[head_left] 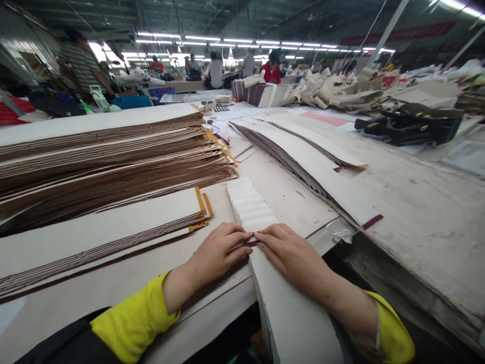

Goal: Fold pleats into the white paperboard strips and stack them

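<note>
My left hand (223,247) and my right hand (284,247) meet at the table's front edge. Their fingers are closed on the dark red end of a long off-white strip (299,313), which hangs over the edge toward me with more layers under it. Just beyond my fingertips lies a stack of small white pieces (252,205). To the left, a pile of white strips (98,227) with orange ends sits close to my left hand. Another fanned stack of strips (303,162), its near end dark red, rests beyond my right hand.
Large brown-edged stacks (113,172) fill the left of the table (417,202). Black bag pieces (413,124) and crumpled beige material (333,91) lie at the right. A gap opens below the front edge. Several people are in the background.
</note>
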Available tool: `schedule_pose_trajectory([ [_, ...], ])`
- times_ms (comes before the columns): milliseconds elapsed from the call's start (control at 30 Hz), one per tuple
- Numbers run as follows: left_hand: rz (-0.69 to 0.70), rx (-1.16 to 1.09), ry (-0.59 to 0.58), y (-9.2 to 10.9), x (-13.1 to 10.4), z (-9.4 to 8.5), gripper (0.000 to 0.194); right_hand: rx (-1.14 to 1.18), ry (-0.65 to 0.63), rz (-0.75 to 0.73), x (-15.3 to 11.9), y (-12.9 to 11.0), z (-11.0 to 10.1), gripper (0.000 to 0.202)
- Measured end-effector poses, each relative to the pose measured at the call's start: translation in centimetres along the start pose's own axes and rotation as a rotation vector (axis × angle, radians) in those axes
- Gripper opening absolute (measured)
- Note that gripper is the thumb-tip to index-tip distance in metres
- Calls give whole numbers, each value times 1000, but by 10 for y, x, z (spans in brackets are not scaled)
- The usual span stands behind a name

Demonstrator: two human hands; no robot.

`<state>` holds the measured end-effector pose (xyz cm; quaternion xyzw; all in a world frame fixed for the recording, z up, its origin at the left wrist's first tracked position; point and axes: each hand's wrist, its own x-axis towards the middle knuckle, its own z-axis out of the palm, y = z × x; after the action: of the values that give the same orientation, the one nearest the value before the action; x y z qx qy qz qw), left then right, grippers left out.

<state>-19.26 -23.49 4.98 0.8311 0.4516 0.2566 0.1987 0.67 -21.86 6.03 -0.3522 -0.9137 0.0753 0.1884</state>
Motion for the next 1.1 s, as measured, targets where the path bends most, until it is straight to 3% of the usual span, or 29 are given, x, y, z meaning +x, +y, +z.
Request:
schedule_pose_trajectory([
  [233,-93,-38,53,-3,1,-2,39,81,84,68,-3,-1,2,24],
  [500,-85,-66,68,4,4,-4,26,29,149,108,-8,5,11,32],
  [800,-475,-499,-98,12,28,-10,38,47,216,101,-10,4,11,33],
  [967,-395,-563,-173,18,23,-8,30,43,255,73,-12,5,10,32],
  [1100,-438,-529,-115,23,21,-1,21,-6,277,14,-9,5,8,29],
])
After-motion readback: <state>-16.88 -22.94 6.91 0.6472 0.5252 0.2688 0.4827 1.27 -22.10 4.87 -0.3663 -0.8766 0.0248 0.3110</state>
